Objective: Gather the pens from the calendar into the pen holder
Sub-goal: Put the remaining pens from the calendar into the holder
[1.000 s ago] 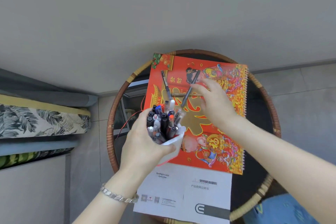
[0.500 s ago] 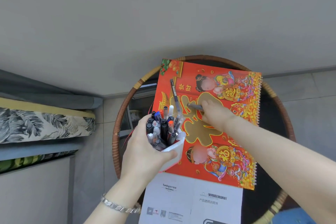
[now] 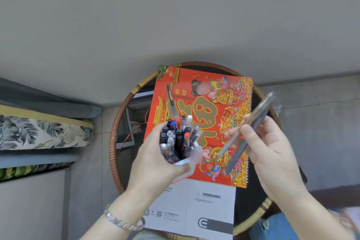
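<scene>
My left hand point(image 3: 155, 161) grips a white pen holder point(image 3: 191, 157) packed with several pens, held above the lower left of a red and gold calendar point(image 3: 218, 107). My right hand point(image 3: 270, 152) is raised above the calendar's right side and holds two grey pens point(image 3: 251, 130), blurred by motion and slanting from upper right to lower left. One dark pen point(image 3: 171, 98) still lies on the calendar near its upper left corner.
The calendar lies on a round dark table with a rattan rim point(image 3: 115, 132). A white printed leaflet point(image 3: 194, 206) sits on the table's near side. A leaf-patterned cushion point(image 3: 39, 132) is at the left. A grey wall rises behind.
My right hand picked two pens up off the calendar's middle and lifted them back toward me and to the right. The holder in my left hand stayed about where it was.
</scene>
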Motion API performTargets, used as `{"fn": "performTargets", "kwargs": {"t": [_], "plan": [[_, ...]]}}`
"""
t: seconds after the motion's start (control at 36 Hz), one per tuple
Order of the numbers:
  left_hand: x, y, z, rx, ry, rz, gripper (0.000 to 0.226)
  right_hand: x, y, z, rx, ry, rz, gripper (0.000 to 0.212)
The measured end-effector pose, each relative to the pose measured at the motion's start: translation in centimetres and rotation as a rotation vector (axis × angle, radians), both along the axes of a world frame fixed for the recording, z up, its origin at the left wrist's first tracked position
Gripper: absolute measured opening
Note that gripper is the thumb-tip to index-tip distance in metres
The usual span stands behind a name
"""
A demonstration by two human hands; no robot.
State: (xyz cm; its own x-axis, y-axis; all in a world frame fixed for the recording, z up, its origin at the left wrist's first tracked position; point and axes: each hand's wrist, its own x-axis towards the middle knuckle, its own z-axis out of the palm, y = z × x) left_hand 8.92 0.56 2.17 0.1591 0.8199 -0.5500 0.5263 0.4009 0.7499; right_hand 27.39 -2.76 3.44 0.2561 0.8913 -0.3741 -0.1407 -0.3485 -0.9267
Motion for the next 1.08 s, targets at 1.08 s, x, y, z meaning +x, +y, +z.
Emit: {"fn": "performTargets", "kwargs": {"t": [1.08], "plan": [[1.2, -2.5, 1.5, 0.029, 0.167, -0.115, 0.077, -5.1, -4.8, -3.0, 0.226, -0.643, 0.003, 0.017]]}}
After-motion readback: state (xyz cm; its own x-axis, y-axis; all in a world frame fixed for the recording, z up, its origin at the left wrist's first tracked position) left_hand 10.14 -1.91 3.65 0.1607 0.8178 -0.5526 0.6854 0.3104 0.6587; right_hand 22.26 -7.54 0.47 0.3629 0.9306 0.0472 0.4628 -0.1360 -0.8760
